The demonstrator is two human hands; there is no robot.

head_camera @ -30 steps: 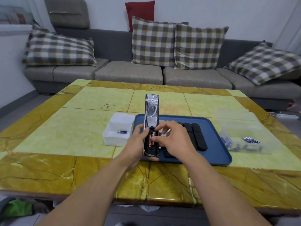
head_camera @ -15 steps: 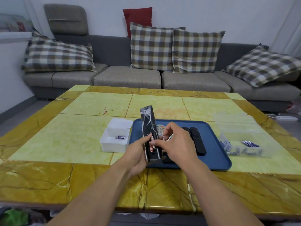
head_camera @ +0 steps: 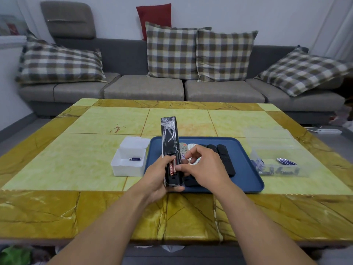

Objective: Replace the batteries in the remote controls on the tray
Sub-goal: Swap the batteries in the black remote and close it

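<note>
Long black remote (head_camera: pixel 170 142), wrapped in crinkled clear film, held upright over the near left part of the blue tray (head_camera: pixel 246 169), back side facing the camera; battery bay open low on its body, two red batteries (head_camera: pixel 172 166) seated inside. Gripped around the lower end by the left hand (head_camera: pixel 159 178), thumb laid across the left edge, fingers curled behind. Met from the right by the right hand (head_camera: pixel 204 167), thumb tip touching the bay's right edge, forefinger raised and bent above, nothing pinched. Behind that hand, partly hidden by it: two light remotes with buttons (head_camera: pixel 183 149) and three black remotes (head_camera: pixel 225 159) lying side by side on the tray. Left of the tray, touching or nearly so, a white bin (head_camera: pixel 122 167) with one blue battery (head_camera: pixel 135 159) inside. Right of the tray, a clear box (head_camera: pixel 277 169) holding several blue batteries (head_camera: pixel 286 161). All on a yellow marble table (head_camera: pixel 76 159); beyond, a grey sofa (head_camera: pixel 143 90) with checked cushions.
</note>
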